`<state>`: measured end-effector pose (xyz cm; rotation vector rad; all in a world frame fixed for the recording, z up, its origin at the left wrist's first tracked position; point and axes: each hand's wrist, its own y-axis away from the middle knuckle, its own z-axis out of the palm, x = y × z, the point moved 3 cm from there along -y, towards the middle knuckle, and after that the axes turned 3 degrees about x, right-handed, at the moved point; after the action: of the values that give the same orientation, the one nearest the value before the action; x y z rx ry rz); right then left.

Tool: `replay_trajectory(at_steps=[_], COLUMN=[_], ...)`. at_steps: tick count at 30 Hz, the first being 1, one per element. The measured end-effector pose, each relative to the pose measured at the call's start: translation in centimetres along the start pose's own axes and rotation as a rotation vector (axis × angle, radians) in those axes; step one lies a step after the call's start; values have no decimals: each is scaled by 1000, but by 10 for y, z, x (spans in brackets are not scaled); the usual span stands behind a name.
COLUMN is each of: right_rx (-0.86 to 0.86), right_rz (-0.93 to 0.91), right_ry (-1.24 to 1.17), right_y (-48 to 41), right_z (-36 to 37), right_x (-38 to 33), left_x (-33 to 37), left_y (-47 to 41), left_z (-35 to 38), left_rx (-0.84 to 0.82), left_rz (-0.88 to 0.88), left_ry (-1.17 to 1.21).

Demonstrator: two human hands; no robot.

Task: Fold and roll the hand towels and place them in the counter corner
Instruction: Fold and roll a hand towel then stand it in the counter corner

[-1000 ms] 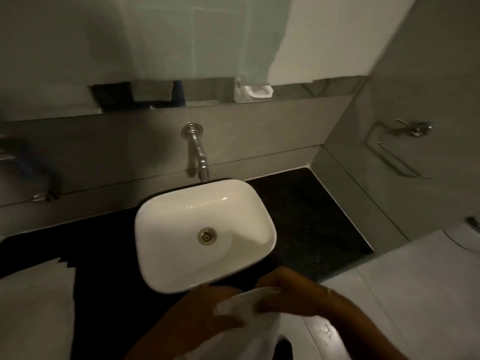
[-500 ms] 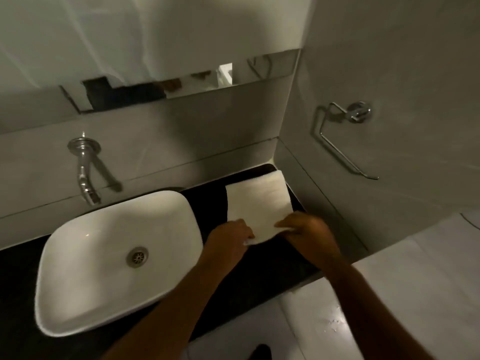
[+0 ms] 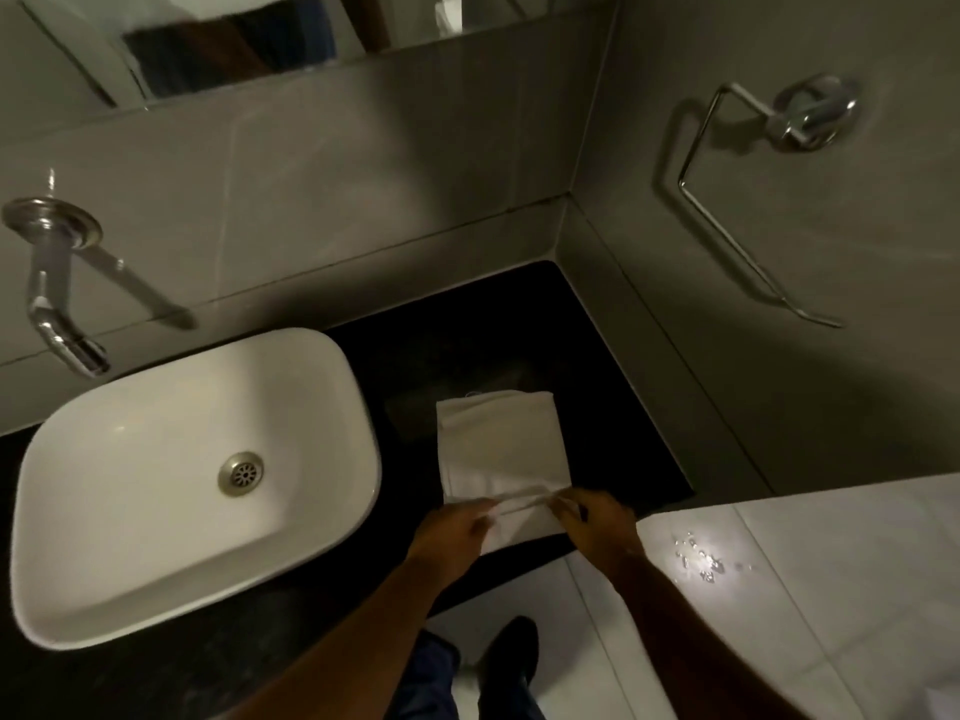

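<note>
So the white hand towel (image 3: 501,449) is lying flat on the black counter (image 3: 613,387), in the stretch between the sink and the right-hand wall. It's folded into a long narrow rectangle that runs from the front edge of the counter back toward the corner, though it stops short of the corner itself, with bare counter behind it.

Both hands are on the near end of it. The left hand (image 3: 452,532) is pinching the near-left edge, fingers curled around the cloth. The right hand (image 3: 597,519) is doing the same on the near-right edge. Between them the front edge is lifted up off the counter and pulled into a thin taut strip, so it looks like the first turn of a roll or a fold. Bit blurry there, so I can't tell which.

As for containers, there's only 1 really: the white basin (image 3: 104,517) sitting on top of the counter to the left of the towel. Nothing in it, just the metal drain (image 3: 240,473) in the middle. The towel is just beside its right rim but not touching it.

A chrome tap (image 3: 57,304) comes out of the wall above the basin. On the right wall there's a chrome towel ring (image 3: 748,200) with nothing hanging on it. The white floor tile (image 3: 810,563) below has a few wet drops.
</note>
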<state>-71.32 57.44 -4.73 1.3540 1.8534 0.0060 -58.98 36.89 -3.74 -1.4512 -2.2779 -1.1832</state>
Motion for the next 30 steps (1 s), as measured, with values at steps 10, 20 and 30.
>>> replay_trajectory(at_steps=[10,20,30], right_rx=[178,161,-74], right_rz=[-95,-723,-444], right_ry=[326,478,209], right_y=[-12,15,-13], right_z=[21,31,2], right_x=[1,-9,-27], left_x=[35,12,18], left_y=[14,-5,-35], left_z=[34,42,-11], left_rx=[407,234,1], left_rz=[536,425,15], left_ry=[-454,-299,243])
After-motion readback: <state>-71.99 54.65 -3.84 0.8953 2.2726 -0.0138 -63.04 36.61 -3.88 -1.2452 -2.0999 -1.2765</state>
